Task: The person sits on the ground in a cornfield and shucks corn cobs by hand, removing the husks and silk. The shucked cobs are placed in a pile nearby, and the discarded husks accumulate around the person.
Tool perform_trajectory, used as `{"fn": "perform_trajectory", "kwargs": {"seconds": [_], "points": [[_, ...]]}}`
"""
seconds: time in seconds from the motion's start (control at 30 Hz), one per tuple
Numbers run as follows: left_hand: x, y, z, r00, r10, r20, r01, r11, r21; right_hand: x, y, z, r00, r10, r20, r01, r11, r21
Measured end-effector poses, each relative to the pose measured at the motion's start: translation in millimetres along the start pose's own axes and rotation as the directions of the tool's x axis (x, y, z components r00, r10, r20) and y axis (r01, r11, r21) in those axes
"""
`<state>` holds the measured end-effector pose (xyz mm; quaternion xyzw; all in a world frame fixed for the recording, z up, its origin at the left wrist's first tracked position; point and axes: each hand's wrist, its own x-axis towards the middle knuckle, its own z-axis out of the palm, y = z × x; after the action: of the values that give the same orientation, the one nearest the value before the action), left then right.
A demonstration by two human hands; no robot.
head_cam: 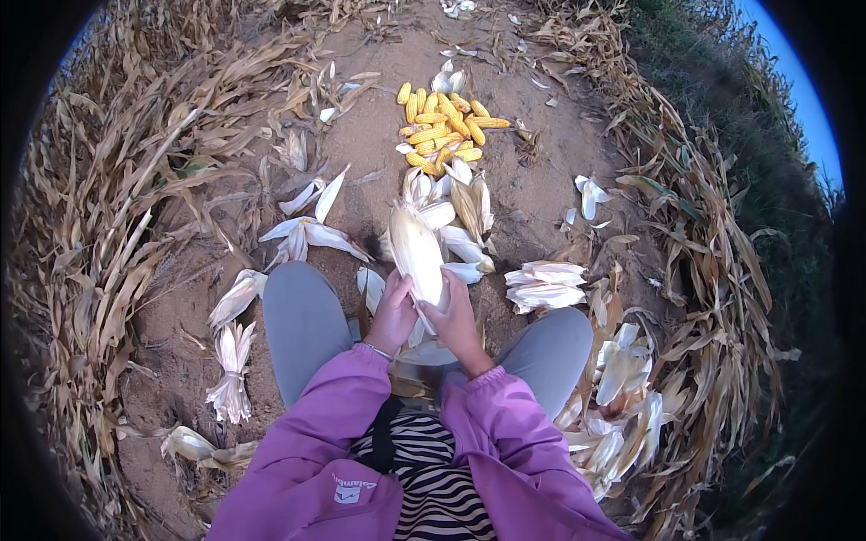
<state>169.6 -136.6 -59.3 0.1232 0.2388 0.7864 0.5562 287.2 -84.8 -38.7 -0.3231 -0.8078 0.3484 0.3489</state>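
Observation:
Both my hands hold one pale ear of corn in its husk [414, 250], its far end pointing away from me. My left hand [394, 314] grips the lower left side, with the thumb on the husk. My right hand [457, 321] is on the lower right side, its thumb across the husk near the base. Just beyond the ear lie several more husk-covered ears [471, 201]. Farther off sits a pile of bare yellow corn cobs [440, 125]. Loose husks [427, 353] lie between my legs, below my hands.
A stack of flattened husks [545, 285] lies beside my right knee. A tied husk bundle [231, 375] is at the left, near an opened husk [308, 233]. Loose husks [619, 412] are heaped at the right. Dry corn stalks [135, 155] border the bare soil on both sides.

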Motion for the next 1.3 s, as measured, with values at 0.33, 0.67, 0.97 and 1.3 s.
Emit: {"fn": "perform_trajectory", "kwargs": {"seconds": [0.33,0.67,0.97,1.3], "points": [[4.5,-5.1,-12.8,0.972,-0.228,0.064,0.234,0.964,-0.123,-8.2,-2.9,-8.4,0.921,0.307,0.24,-0.387,0.638,0.665],[4.8,-11.4,-18.1,0.989,-0.15,0.012,0.15,0.982,-0.112,-10.7,4.4,1.1,0.996,-0.05,-0.075,0.05,0.999,-0.01],[-1.7,-14.4,-3.8,0.99,-0.12,-0.069,0.117,0.992,-0.046,-8.0,-4.9,-0.1,0.977,0.188,-0.099,-0.203,0.966,-0.163],[2.7,-15.8,-7.8,0.975,-0.222,0.01,0.219,0.955,-0.202,-7.4,-5.7,-4.6,0.916,0.394,0.083,-0.344,0.659,0.669]]}}
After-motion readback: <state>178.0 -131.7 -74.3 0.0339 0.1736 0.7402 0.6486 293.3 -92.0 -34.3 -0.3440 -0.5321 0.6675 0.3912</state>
